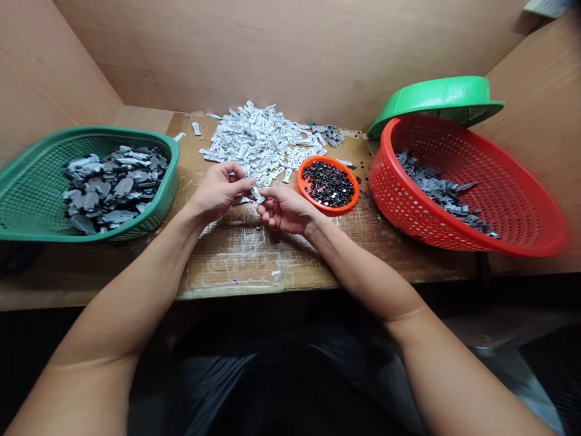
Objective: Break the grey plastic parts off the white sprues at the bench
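Observation:
My left hand (220,189) and my right hand (284,210) meet over the wooden bench (254,260). Both pinch a small light grey metal piece (256,194) between their fingertips. Just behind them lies a heap of similar pale grey pieces (261,140). A small orange bowl (347,206) of tiny black parts (327,183) stands right beside my right hand.
A green basket (27,224) with dark grey parts (113,184) sits at the left. A red basket (521,242) with several dark grey parts (442,191) is at the right, a green basket (436,100) tilted behind it. Wooden walls enclose the bench.

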### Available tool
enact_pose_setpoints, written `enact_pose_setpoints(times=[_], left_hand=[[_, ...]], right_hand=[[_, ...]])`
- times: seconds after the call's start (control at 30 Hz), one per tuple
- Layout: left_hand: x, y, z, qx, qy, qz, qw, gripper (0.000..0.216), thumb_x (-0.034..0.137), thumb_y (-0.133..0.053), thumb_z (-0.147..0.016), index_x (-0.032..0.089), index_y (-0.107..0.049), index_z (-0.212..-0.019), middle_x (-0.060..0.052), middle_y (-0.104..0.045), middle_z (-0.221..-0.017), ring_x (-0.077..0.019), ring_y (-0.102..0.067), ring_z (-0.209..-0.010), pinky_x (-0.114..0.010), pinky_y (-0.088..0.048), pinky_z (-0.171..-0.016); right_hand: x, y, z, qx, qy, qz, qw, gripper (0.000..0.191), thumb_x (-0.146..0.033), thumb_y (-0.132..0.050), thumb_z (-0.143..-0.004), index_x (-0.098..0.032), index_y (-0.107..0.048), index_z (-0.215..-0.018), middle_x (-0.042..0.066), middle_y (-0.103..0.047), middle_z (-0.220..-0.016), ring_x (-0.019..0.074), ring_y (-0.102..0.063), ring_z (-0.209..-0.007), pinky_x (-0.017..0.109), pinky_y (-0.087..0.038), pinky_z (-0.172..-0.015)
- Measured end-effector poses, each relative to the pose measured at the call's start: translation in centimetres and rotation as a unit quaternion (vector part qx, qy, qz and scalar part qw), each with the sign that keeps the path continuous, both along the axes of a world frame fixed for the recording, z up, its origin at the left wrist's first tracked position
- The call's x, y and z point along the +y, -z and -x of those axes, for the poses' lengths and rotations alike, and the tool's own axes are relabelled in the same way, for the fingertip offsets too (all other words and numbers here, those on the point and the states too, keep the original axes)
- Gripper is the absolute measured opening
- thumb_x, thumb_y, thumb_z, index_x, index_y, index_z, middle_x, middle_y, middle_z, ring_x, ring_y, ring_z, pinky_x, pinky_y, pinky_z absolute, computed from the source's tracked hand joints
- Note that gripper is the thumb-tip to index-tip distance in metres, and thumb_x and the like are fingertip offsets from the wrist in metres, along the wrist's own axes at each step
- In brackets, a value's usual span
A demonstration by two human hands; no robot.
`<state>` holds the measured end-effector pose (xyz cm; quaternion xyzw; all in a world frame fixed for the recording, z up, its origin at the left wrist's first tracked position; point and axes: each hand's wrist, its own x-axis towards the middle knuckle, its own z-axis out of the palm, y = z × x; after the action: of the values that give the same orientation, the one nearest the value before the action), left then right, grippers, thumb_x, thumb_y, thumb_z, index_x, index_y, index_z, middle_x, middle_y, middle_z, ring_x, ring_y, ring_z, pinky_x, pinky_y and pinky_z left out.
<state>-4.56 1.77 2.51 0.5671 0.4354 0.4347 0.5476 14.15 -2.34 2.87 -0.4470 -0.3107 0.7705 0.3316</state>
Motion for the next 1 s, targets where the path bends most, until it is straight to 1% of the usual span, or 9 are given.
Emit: enact_pose_setpoints(times=[0.17, 0.27, 0.37, 0.57, 0.7, 0.8, 0.87, 0.93, 1.0], left_hand=[[0.2, 0.7, -0.3, -0.012, -0.044, -0.017, 0.999, 0.036, 0.018, -0.093, -0.074, 0.023, -0.057, -0.077, 0.002, -0.062, -0.066, -0.0119, -0.058, -0.055, -0.026, -0.039, -0.052], [0.2, 0.9, -0.4, -0.018, -0.072, -0.036, 0.997, 0.034, 0.018, -0.089, -0.077, 0.024, -0.056, -0.077, 0.003, -0.061, -0.065, -0.0128, -0.058, -0.056, -0.026, -0.040, -0.052], [0.1, 0.7, -0.4, 0.006, -0.090, -0.057, 0.994, 0.033, 0.020, -0.090, -0.076, 0.024, -0.057, -0.077, 0.002, -0.062, -0.067, -0.0140, -0.060, -0.059, -0.027, -0.041, -0.052], [0.1, 0.8, -0.2, 0.009, -0.078, -0.057, 0.995, 0.035, 0.022, -0.091, -0.074, 0.024, -0.057, -0.080, 0.000, -0.065, -0.071, -0.0156, -0.064, -0.064, -0.027, -0.044, -0.054], [0.0, 0.9, -0.3, 0.008, -0.088, -0.060, 0.994, 0.035, 0.021, -0.091, -0.076, 0.025, -0.062, -0.096, 0.003, -0.064, -0.072, -0.0135, -0.059, -0.059, -0.027, -0.044, -0.054], [-0.3, 0.6, -0.4, 0.021, -0.081, -0.076, 0.994, 0.033, 0.020, -0.088, -0.080, 0.023, -0.070, -0.107, 0.003, -0.065, -0.072, -0.0142, -0.060, -0.059, -0.027, -0.045, -0.055], [-0.5, 0.4, -0.5, 0.025, -0.073, -0.078, 0.994, 0.028, 0.018, -0.086, -0.082, 0.022, -0.072, -0.106, 0.002, -0.065, -0.071, -0.0157, -0.064, -0.061, -0.027, -0.047, -0.055], [-0.6, 0.3, -0.6, 0.018, -0.072, -0.075, 0.994, 0.024, 0.017, -0.086, -0.084, 0.021, -0.073, -0.104, 0.002, -0.065, -0.069, -0.0166, -0.066, -0.062, -0.028, -0.049, -0.056], [-0.6, 0.5, -0.8, 0.003, -0.080, -0.074, 0.994, 0.022, 0.015, -0.086, -0.084, 0.020, -0.073, -0.102, 0.002, -0.066, -0.070, -0.0161, -0.067, -0.061, -0.028, -0.051, -0.056]], right_hand=[[-0.1, 0.1, 0.0, -0.019, 0.022, -0.038, 0.999, 0.027, -0.034, -0.065, -0.121, -0.021, -0.062, -0.098, -0.002, -0.071, -0.066, 0.0093, -0.063, -0.052, 0.016, -0.051, -0.048], [-0.2, 0.4, 0.1, -0.022, 0.026, -0.058, 0.998, 0.031, -0.044, -0.074, -0.117, -0.021, -0.063, -0.099, 0.000, -0.075, -0.071, 0.0101, -0.067, -0.056, 0.018, -0.055, -0.051], [-0.2, 1.0, 0.3, -0.031, 0.019, -0.086, 0.996, 0.033, -0.046, -0.082, -0.111, -0.021, -0.065, -0.100, -0.001, -0.077, -0.076, 0.0092, -0.069, -0.058, 0.018, -0.055, -0.052], [-0.1, 1.4, 0.5, -0.080, 0.021, -0.148, 0.986, 0.034, -0.041, -0.080, -0.112, -0.023, -0.060, -0.090, -0.006, -0.071, -0.070, 0.0060, -0.063, -0.053, 0.015, -0.047, -0.048], [0.0, 1.4, 0.7, -0.119, 0.034, -0.169, 0.978, 0.036, -0.039, -0.081, -0.112, -0.023, -0.059, -0.088, -0.005, -0.072, -0.071, 0.0059, -0.063, -0.053, 0.014, -0.046, -0.048], [0.1, 1.6, 0.9, -0.110, 0.070, -0.176, 0.976, 0.031, -0.036, -0.078, -0.113, -0.023, -0.061, -0.091, -0.006, -0.072, -0.073, 0.0061, -0.064, -0.055, 0.015, -0.049, -0.051], [0.2, 1.8, 1.0, -0.100, 0.085, -0.177, 0.975, 0.029, -0.034, -0.071, -0.117, -0.024, -0.061, -0.091, -0.006, -0.069, -0.070, 0.0061, -0.062, -0.053, 0.015, -0.048, -0.050], [0.2, 1.9, 1.1, -0.106, 0.081, -0.181, 0.974, 0.032, -0.033, -0.065, -0.119, -0.024, -0.058, -0.089, -0.007, -0.066, -0.067, 0.0057, -0.059, -0.051, 0.015, -0.044, -0.048], [0.2, 2.0, 1.3, -0.124, 0.075, -0.193, 0.970, 0.035, -0.035, -0.065, -0.119, -0.024, -0.057, -0.087, -0.007, -0.065, -0.067, 0.0052, -0.056, -0.050, 0.015, -0.042, -0.047]])
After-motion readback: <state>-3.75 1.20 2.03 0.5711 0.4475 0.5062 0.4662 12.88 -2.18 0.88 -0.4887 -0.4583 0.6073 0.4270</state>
